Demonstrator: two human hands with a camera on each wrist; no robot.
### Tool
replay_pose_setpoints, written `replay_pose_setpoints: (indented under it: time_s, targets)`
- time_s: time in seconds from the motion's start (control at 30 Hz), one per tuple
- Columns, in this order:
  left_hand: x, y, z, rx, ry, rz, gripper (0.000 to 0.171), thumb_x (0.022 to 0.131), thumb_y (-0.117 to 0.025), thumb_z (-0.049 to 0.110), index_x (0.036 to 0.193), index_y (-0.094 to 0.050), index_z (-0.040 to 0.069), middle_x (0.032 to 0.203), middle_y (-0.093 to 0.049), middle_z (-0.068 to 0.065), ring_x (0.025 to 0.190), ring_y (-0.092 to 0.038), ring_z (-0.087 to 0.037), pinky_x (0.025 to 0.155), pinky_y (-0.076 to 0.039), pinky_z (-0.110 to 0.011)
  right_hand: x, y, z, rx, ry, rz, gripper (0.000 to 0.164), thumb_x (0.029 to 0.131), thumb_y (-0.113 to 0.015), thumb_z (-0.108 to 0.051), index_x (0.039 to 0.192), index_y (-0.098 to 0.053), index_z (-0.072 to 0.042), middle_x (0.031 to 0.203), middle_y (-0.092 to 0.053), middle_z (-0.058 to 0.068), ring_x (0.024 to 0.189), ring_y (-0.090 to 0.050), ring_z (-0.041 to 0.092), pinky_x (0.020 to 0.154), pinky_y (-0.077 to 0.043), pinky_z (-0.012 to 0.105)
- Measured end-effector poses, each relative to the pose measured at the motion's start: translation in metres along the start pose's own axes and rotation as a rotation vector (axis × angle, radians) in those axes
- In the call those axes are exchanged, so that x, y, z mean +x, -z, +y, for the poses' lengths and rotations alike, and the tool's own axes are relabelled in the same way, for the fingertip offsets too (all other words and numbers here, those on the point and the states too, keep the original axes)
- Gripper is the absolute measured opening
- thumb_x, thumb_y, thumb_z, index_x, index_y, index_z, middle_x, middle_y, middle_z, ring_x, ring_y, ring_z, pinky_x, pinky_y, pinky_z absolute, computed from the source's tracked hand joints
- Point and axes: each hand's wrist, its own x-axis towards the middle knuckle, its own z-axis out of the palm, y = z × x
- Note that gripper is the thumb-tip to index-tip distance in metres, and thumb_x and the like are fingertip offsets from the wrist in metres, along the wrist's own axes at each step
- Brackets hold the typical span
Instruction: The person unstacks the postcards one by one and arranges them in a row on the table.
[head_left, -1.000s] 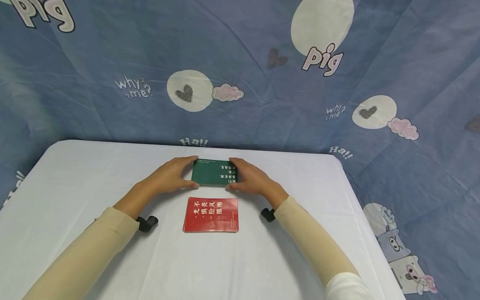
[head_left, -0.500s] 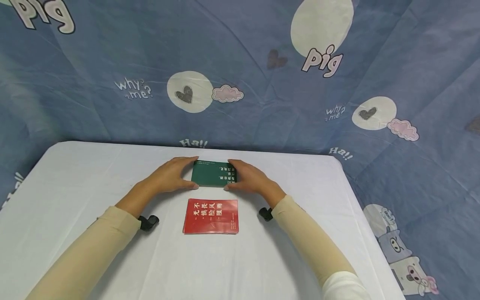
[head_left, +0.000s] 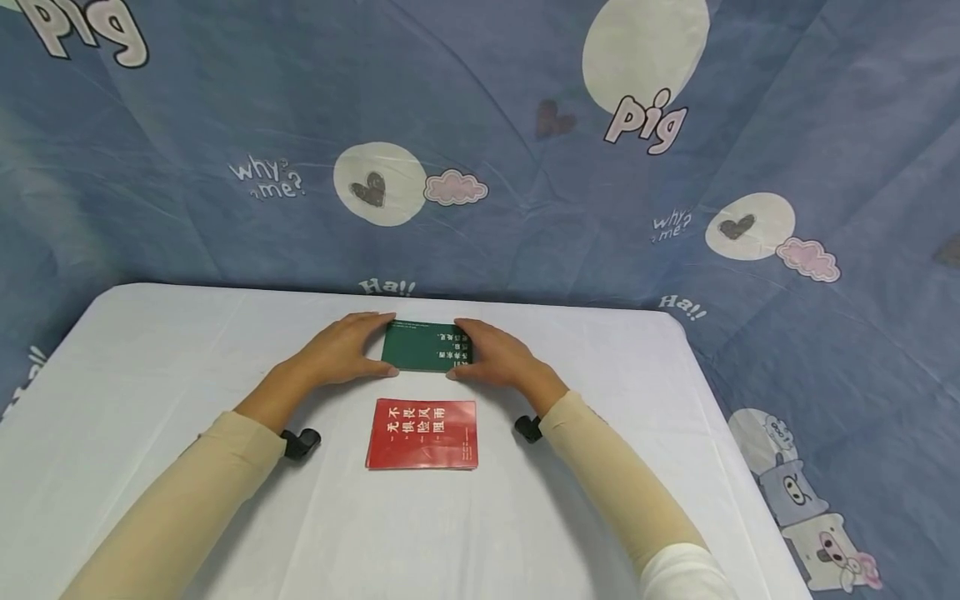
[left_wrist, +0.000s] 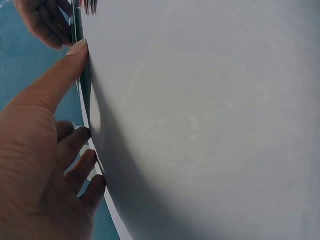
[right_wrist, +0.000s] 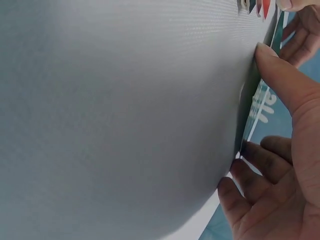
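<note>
A green card point(head_left: 424, 347) printed with white characters lies flat near the far edge of the table; whether it is one card or a thin stack I cannot tell. My left hand point(head_left: 341, 350) holds its left end, thumb at the near corner and a finger at the far corner. At the right end my right hand point(head_left: 498, 354) grips it the same way, covering part of the text. Nearer to me rests a small stack of red cards point(head_left: 422, 433) with white characters, touched by neither hand. In the left wrist view the thumb point(left_wrist: 70, 67) meets the green card's edge.
A white cloth covers the table point(head_left: 300, 525), with its far edge just beyond the green card. Behind it hangs a blue printed curtain point(head_left: 480, 100). Black wrist cameras sit at the left cuff point(head_left: 302, 444) and right cuff point(head_left: 528, 429).
Both hands stay around the green card, which has shifted very slightly to the left. The right forearm has moved a little leftward. The red cards keep their place.
</note>
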Motion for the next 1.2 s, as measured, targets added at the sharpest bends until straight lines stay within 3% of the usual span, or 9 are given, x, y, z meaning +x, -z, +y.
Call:
replay_pose_setpoints:
  time_s: [0.33,0.9,1.2]
  targets:
    - [0.001,-0.002,-0.003,0.022,-0.025,-0.002,0.09,0.085,-0.085,0.05,0.154,-0.051,0.003,0.162,-0.041,-0.02,0.151,-0.032,-0.043,0.121,-0.025,-0.064,0.005,-0.004,0.003,-0.025,-0.007,0.003,0.096,0.089,-0.083,-0.047,0.163,-0.035,-0.009,0.164,-0.041,0.01,0.151,-0.038,0.026,0.123,-0.031,0.038]
    - [-0.003,0.001,0.015,0.049,-0.008,0.005,0.102,0.082,-0.09,0.042,0.158,-0.039,-0.002,0.164,-0.036,-0.022,0.151,-0.033,-0.042,0.121,-0.029,-0.06,-0.003,0.004,0.001,0.006,-0.009,0.02,0.102,0.088,-0.085,-0.044,0.164,-0.029,-0.005,0.168,-0.033,0.011,0.155,-0.03,0.025,0.126,-0.025,0.035]
    - [-0.009,0.001,0.014,0.068,-0.031,0.031,0.099,0.086,-0.083,0.051,0.157,-0.041,-0.003,0.164,-0.037,-0.022,0.152,-0.032,-0.041,0.121,-0.03,-0.061,-0.011,0.004,-0.002,0.014,-0.01,0.018,0.095,0.091,-0.08,-0.046,0.162,-0.033,-0.004,0.166,-0.037,0.013,0.152,-0.036,0.028,0.124,-0.031,0.04]
